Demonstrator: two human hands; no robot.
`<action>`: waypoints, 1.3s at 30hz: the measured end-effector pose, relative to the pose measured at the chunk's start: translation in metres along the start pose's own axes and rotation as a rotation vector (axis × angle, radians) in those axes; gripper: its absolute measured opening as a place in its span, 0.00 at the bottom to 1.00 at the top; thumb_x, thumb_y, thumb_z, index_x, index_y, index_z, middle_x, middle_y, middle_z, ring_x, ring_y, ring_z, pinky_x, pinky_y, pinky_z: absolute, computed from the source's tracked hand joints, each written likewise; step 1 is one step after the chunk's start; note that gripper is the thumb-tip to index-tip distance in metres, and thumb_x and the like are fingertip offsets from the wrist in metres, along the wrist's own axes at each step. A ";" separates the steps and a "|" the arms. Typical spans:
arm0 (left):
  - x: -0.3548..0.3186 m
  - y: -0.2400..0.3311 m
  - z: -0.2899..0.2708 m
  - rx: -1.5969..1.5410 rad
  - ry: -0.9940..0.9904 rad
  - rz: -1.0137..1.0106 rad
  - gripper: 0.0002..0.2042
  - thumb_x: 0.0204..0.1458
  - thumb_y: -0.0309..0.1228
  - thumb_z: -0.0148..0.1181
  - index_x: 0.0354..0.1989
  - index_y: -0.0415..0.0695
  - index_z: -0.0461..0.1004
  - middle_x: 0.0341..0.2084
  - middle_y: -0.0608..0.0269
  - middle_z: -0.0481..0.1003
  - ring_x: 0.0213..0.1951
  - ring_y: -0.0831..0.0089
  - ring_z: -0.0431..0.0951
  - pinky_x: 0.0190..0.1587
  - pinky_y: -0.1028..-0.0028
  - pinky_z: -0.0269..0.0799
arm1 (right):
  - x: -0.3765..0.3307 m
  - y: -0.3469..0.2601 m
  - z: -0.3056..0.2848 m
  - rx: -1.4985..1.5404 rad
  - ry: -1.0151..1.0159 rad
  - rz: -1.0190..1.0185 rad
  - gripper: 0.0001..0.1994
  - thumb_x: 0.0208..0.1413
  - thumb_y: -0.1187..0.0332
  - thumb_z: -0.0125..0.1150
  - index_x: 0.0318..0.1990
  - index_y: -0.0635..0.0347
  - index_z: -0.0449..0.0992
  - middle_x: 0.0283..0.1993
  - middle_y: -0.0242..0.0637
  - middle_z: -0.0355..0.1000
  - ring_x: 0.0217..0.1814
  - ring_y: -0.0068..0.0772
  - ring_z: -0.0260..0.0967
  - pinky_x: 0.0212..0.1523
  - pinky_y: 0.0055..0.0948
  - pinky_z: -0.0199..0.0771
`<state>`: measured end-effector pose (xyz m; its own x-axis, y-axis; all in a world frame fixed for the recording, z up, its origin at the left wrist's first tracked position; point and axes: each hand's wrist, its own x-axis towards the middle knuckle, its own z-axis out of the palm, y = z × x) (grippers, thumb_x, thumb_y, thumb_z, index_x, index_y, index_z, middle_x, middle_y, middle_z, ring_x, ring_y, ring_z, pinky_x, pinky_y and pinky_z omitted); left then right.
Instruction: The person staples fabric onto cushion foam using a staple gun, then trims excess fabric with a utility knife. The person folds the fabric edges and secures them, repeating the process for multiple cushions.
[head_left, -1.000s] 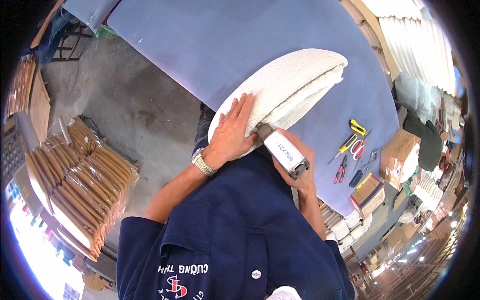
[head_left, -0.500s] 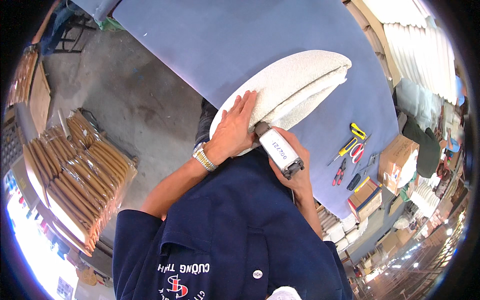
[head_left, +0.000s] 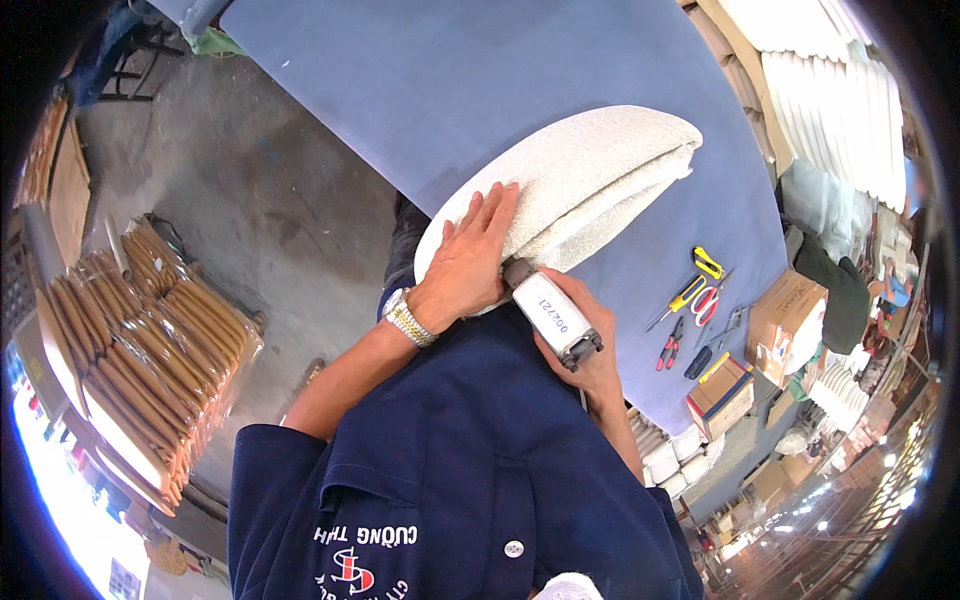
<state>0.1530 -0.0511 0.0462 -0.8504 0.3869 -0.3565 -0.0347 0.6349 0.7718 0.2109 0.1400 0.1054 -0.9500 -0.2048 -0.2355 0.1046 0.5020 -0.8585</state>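
A curved seat piece covered in off-white textured fabric lies on the blue-grey tabletop, its near end against my body. Along its right side runs a folded seam or fabric edge. My left hand, with a metal watch on the wrist, lies flat on the near end, fingers stretched out. My right hand grips a white staple gun with a dark nose. The nose meets the near right edge of the fabric, just beside my left hand; its exact contact point is hidden.
Scissors, yellow cutters, red-handled pliers and a small open box sit on the right of the blue-grey table. A cardboard box stands beyond. Plastic-wrapped brown panels are stacked at left.
The view has shifted slightly. My left hand stays flat on the fabric, and the staple gun's nose remains at the near edge with little visible movement.
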 end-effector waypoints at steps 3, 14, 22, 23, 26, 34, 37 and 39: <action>0.001 0.003 -0.003 0.002 -0.027 0.004 0.54 0.45 0.23 0.70 0.80 0.51 0.41 0.77 0.39 0.46 0.76 0.37 0.48 0.71 0.35 0.52 | 0.003 -0.003 0.001 0.022 -0.030 0.088 0.29 0.48 0.72 0.69 0.62 0.56 0.74 0.55 0.45 0.79 0.55 0.45 0.80 0.55 0.33 0.77; -0.018 -0.046 -0.009 -0.157 -0.095 0.085 0.56 0.46 0.42 0.75 0.79 0.44 0.42 0.76 0.34 0.45 0.78 0.44 0.45 0.77 0.56 0.48 | 0.005 0.010 0.009 -0.078 0.060 -0.082 0.27 0.48 0.77 0.67 0.60 0.61 0.76 0.52 0.42 0.80 0.52 0.33 0.79 0.53 0.29 0.76; -0.030 -0.014 -0.016 0.091 0.031 -0.086 0.47 0.51 0.37 0.68 0.77 0.43 0.47 0.70 0.37 0.61 0.66 0.43 0.70 0.62 0.53 0.73 | -0.001 0.009 0.011 -0.049 0.040 -0.025 0.28 0.49 0.77 0.68 0.61 0.64 0.75 0.54 0.43 0.79 0.53 0.31 0.79 0.55 0.28 0.75; -0.030 -0.012 -0.018 0.091 0.022 -0.094 0.47 0.51 0.37 0.68 0.77 0.43 0.47 0.70 0.37 0.61 0.65 0.43 0.70 0.62 0.53 0.73 | -0.003 0.010 0.011 -0.040 0.043 -0.035 0.27 0.49 0.77 0.68 0.61 0.64 0.75 0.54 0.42 0.79 0.53 0.30 0.79 0.54 0.28 0.75; -0.031 -0.009 -0.021 0.093 0.016 -0.098 0.46 0.51 0.38 0.67 0.76 0.41 0.47 0.70 0.37 0.62 0.66 0.45 0.70 0.61 0.53 0.74 | -0.006 0.012 0.012 -0.024 0.039 -0.057 0.29 0.48 0.74 0.69 0.61 0.62 0.75 0.55 0.44 0.79 0.53 0.36 0.79 0.54 0.31 0.77; -0.035 -0.011 -0.014 0.091 0.035 -0.072 0.46 0.50 0.36 0.69 0.75 0.37 0.49 0.72 0.41 0.59 0.71 0.46 0.63 0.65 0.53 0.71 | -0.002 0.000 0.017 -0.081 0.030 -0.077 0.27 0.48 0.76 0.68 0.60 0.60 0.76 0.51 0.42 0.80 0.49 0.35 0.81 0.50 0.28 0.78; -0.037 -0.019 -0.001 0.126 0.089 -0.040 0.47 0.48 0.35 0.70 0.75 0.37 0.49 0.73 0.42 0.57 0.72 0.46 0.62 0.65 0.52 0.71 | 0.000 -0.017 0.019 -0.064 0.013 0.060 0.27 0.47 0.75 0.69 0.59 0.58 0.76 0.50 0.42 0.80 0.48 0.39 0.82 0.49 0.30 0.78; -0.035 -0.017 -0.003 0.123 0.059 -0.048 0.47 0.48 0.34 0.70 0.75 0.37 0.49 0.73 0.42 0.57 0.72 0.46 0.62 0.65 0.52 0.72 | -0.001 -0.015 0.020 -0.056 0.030 0.073 0.27 0.47 0.75 0.69 0.59 0.57 0.76 0.49 0.41 0.80 0.48 0.39 0.82 0.48 0.30 0.78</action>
<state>0.1818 -0.0778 0.0471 -0.8789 0.3167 -0.3567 -0.0140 0.7303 0.6830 0.2162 0.1154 0.1095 -0.9489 -0.1411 -0.2824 0.1583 0.5611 -0.8124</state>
